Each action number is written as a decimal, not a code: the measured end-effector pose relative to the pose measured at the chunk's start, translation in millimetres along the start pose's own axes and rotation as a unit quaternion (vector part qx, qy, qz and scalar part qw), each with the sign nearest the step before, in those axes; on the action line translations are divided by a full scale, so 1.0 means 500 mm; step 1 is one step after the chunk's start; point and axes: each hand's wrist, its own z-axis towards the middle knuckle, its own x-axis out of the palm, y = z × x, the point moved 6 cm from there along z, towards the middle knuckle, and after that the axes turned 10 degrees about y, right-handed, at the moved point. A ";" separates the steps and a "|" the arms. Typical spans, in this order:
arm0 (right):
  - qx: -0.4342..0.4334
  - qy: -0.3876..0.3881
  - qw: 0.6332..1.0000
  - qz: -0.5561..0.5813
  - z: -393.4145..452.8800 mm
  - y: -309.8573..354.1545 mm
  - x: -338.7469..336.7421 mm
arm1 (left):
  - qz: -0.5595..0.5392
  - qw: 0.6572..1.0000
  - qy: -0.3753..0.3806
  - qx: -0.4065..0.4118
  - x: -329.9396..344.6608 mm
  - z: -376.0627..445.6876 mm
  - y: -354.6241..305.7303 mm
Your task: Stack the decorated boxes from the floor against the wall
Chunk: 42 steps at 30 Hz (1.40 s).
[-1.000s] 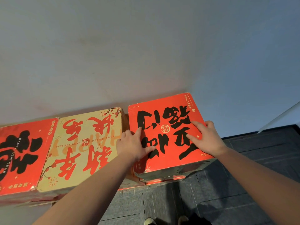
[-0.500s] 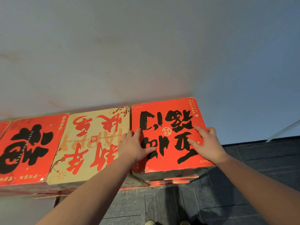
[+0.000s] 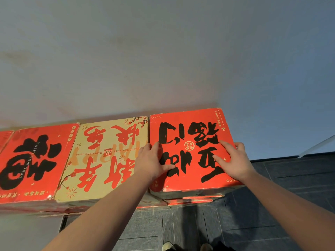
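You've got the red box [image 3: 188, 153], bold black brush characters on its top, sitting atop the stack against the wall [image 3: 163, 60], just beside the cream box [image 3: 107, 156]; your left hand [image 3: 154, 162] lies flat on its left edge, fingers straight; your right hand [image 3: 233, 160] presses flat near its right edge.

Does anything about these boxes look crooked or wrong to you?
Slightly. The red box under both the left hand and the right hand juts out past the boxes beneath it at the front, so that stack isn't flush. Beside it, the cream box sits lower. The printed characters face away from the person.
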 end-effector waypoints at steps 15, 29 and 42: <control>0.013 0.012 0.999 -0.042 -0.010 0.020 0.021 | 0.057 0.998 0.034 -0.002 0.019 -0.013 0.051; 0.028 0.057 0.986 -0.155 -0.012 0.023 0.008 | 0.103 0.992 0.078 0.012 0.033 -0.007 0.046; -0.003 0.098 0.973 -0.209 -0.062 0.052 -0.058 | 0.093 0.992 0.086 0.008 0.025 -0.006 0.043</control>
